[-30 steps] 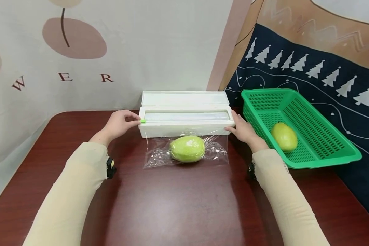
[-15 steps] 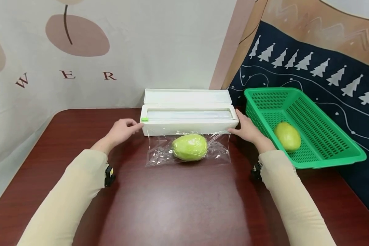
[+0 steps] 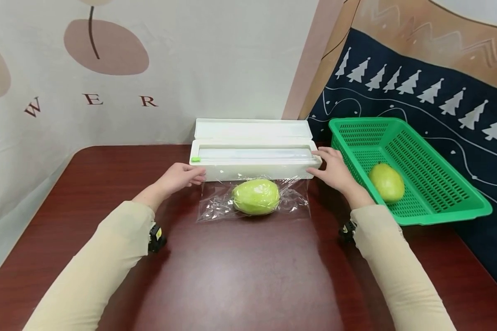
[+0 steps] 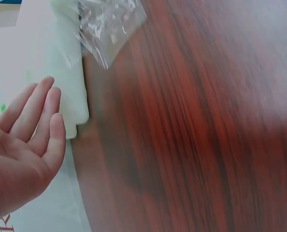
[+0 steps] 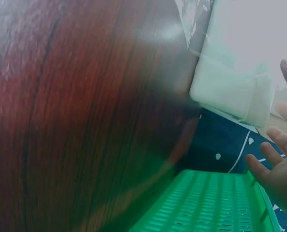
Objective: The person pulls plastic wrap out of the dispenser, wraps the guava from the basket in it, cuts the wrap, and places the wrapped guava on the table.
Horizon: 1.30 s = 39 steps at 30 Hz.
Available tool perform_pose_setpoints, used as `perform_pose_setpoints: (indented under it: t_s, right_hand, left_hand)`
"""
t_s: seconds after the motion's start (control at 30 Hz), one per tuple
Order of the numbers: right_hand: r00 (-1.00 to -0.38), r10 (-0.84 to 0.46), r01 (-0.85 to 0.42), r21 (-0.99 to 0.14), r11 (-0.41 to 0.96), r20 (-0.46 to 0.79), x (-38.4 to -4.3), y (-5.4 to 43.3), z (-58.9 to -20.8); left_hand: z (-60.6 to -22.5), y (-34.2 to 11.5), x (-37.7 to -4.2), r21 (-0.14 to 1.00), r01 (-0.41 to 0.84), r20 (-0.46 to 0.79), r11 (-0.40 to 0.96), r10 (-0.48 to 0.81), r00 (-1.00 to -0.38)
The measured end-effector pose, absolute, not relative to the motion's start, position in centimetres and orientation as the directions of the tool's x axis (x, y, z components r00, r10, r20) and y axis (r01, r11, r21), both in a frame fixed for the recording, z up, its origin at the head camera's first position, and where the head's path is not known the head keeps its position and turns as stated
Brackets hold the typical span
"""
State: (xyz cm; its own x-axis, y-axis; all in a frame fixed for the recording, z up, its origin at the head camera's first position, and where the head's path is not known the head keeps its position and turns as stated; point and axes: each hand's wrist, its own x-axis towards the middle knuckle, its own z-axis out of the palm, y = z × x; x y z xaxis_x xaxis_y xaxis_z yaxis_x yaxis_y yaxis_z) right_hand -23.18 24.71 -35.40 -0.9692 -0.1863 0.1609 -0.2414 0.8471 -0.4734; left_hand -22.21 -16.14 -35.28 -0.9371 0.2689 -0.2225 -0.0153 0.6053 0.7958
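Observation:
A white cling film dispenser [image 3: 257, 173] stands at the back of the table with its lid raised. Its green slider cutter [image 3: 196, 159] sits at the left end. Clear cling film [image 3: 215, 207] hangs from the dispenser's front and is spread over an oval green fruit [image 3: 256, 197]. My left hand [image 3: 178, 179] is at the dispenser's lower left front, by the film's edge; in the left wrist view its fingers are extended and slightly bent. At the dispenser's right end is my right hand [image 3: 335, 172], thumb low and fingers spread over the top corner.
A green plastic basket [image 3: 443, 220] stands close to the right of my right hand, with a yellow-green fruit [image 3: 387, 183] inside. Printed cloth hangs behind the brown table [image 3: 248, 276].
My left hand has let go of the slider cutter and moved down and right along the dispenser's front. My right fingers have shifted onto the top right corner.

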Motion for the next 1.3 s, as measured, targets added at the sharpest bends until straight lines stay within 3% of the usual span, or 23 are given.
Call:
perform_pose_setpoints:
  t_s: [0.23,0.63,1.07,1.3]
  right_hand:
    - [-0.943,-0.169,-0.29,-0.459,0.839,0.287,-23.3,24.3,-35.7]
    - [-0.92,-0.144,-0.316,-0.475,0.821,0.364,-23.6,23.9,-36.1]
    - [-0.907,-0.149,-0.34,-0.477,0.811,0.394,-22.5,23.9,-35.4]
    - [-0.908,-0.177,-0.356,-0.48,0.802,0.379,-21.7,24.2,-35.1]
  left_hand:
    - [-35.1,-15.5,-22.2,0.819,-0.013,-0.186,0.574,0.244,-0.952]
    - [-35.5,-15.8,-22.4,0.851,0.061,-0.131,0.521,0.323,-0.937]
    - [-35.1,-15.5,-22.0,0.803,0.145,-0.03,0.578,0.282,-0.959]
    - [-35.0,-15.5,-21.9,0.819,0.186,0.033,0.542,0.278,-0.96]
